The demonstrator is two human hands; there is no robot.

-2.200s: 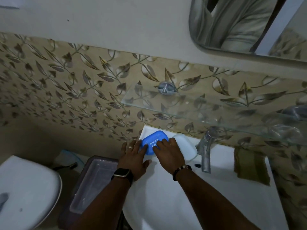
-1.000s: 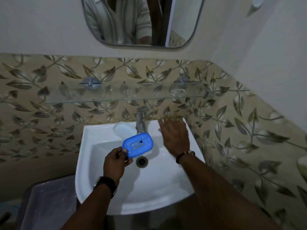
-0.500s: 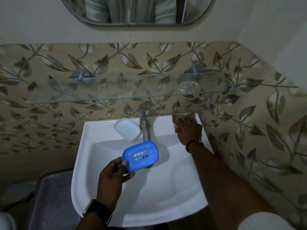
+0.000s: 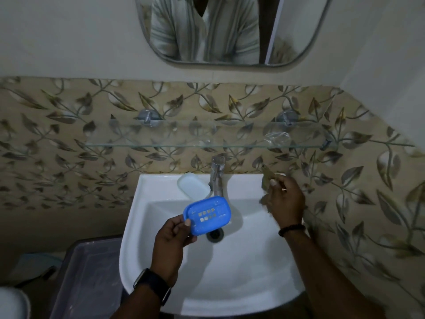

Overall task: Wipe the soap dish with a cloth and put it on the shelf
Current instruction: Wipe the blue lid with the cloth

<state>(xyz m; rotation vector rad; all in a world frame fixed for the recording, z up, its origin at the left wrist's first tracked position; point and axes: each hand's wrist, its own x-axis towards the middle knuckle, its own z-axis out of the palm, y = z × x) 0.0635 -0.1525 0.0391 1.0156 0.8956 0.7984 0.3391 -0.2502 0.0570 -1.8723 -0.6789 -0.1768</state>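
Observation:
A blue soap dish (image 4: 208, 214) with drain slots hangs over the middle of the white sink (image 4: 161, 261), pinched at its left end by my left hand (image 4: 173, 240). My right hand (image 4: 284, 199) is above the sink's back right corner, closed on an olive-brown cloth (image 4: 268, 178) that it holds lifted off the rim. The cloth and the dish are apart. A glass shelf (image 4: 161, 143) runs along the tiled wall above the tap, with nothing standing on it that I can make out.
A white bar of soap (image 4: 192, 185) lies on the sink rim left of the chrome tap (image 4: 217, 176). A mirror (image 4: 230, 31) hangs above. A grey plastic bin (image 4: 87, 277) stands left of the sink, and a wall closes in on the right.
The left hand lifted the soap dish off the sink's back rim and brought it over the basin. The right hand reached to the back right corner and picked up the cloth.

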